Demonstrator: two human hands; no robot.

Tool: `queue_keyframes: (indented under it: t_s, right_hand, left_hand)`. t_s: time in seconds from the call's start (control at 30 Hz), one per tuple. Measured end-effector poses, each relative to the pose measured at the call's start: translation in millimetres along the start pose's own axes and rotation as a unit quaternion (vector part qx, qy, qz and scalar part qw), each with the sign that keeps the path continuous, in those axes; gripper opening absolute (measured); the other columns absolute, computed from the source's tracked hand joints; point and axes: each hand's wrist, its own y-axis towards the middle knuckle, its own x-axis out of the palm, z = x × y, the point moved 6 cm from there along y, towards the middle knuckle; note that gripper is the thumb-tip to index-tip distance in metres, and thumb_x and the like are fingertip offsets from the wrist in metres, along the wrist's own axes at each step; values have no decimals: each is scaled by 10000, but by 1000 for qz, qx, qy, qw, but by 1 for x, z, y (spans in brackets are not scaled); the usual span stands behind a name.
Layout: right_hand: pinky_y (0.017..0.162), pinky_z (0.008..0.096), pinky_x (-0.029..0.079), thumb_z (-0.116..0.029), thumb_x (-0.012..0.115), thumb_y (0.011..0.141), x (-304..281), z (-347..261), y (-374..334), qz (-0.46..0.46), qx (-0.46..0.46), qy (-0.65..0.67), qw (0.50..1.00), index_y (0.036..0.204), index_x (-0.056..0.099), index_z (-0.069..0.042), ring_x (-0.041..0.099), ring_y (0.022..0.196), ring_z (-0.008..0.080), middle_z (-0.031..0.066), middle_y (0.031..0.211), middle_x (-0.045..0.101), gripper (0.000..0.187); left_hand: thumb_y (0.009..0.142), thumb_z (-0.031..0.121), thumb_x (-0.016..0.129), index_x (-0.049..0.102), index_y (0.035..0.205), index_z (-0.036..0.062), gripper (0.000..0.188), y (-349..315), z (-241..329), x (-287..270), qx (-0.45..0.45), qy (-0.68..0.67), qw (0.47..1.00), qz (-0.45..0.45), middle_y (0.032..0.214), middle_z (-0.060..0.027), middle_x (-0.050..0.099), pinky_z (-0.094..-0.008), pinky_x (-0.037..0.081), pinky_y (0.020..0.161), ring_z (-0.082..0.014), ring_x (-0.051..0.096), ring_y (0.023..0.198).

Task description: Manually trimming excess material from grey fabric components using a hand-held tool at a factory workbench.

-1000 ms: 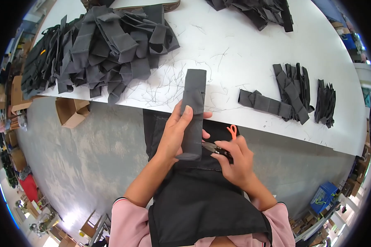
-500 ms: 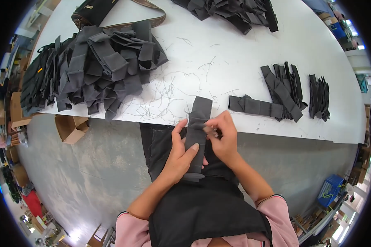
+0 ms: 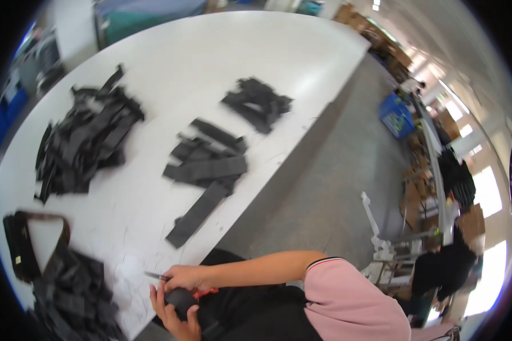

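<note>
My right hand [image 3: 186, 277] is closed on small snips; their thin grey blades [image 3: 156, 276] point left over the table edge. An orange-red piece [image 3: 206, 292] shows under the palm, and I cannot make out whether it belongs to them. Just below, my left hand [image 3: 173, 318] curls its fingers round a dark grey fabric strip [image 3: 180, 301], bent over between fingers and thumb. Most of that strip is hidden by the hands. The picture is blurred. Nearest on the table lies another flat grey strip [image 3: 198, 215], touching a small pile of strips [image 3: 210, 165].
Farther along the white table [image 3: 210, 57] lies another bundle of strips [image 3: 259, 104]. A large heap [image 3: 91, 139] is at left, another heap [image 3: 74, 290] at lower left beside a black bag [image 3: 23, 247]. Loose threads litter the tabletop. A blue crate [image 3: 396, 116] stands beyond the grey floor.
The whole view has swung to the right, so the table now runs diagonally. The strip, flat and upright before, is now bent in my left hand, and my hands are close together.
</note>
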Motion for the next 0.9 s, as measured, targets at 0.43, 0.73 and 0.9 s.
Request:
queue_keyframes:
  t_s: [0.43,0.73,0.9]
  right_hand:
    - [608,396,453,-335,612,830,14,-60,-75,129,-274,-416,858,777,602,-37,588,689,354,173,721,604,302]
    - [631,229,441,-95,660,830,-12,-58,-83,266,-257,-248,895,1033,558,-22,537,700,80,19,802,572,239]
    - [592,262,466,-73,687,790,8,-41,-93,248,-284,-351,857,1029,579,-46,595,671,132,55,809,593,263]
  left_hand:
    - [812,213,652,549,1097,5,368,23,-16,-11,-44,-42,994,-86,1243,-157,504,-470,268,1052,-376,342,1292]
    - [828,61,620,508,1181,-48,386,12,-31,8,-264,-414,871,18,1290,-70,443,-272,346,977,-140,456,1139]
    - [855,94,632,503,1191,-37,383,-4,-46,-6,-288,-421,858,57,1279,-55,438,-241,371,939,-108,475,1084]
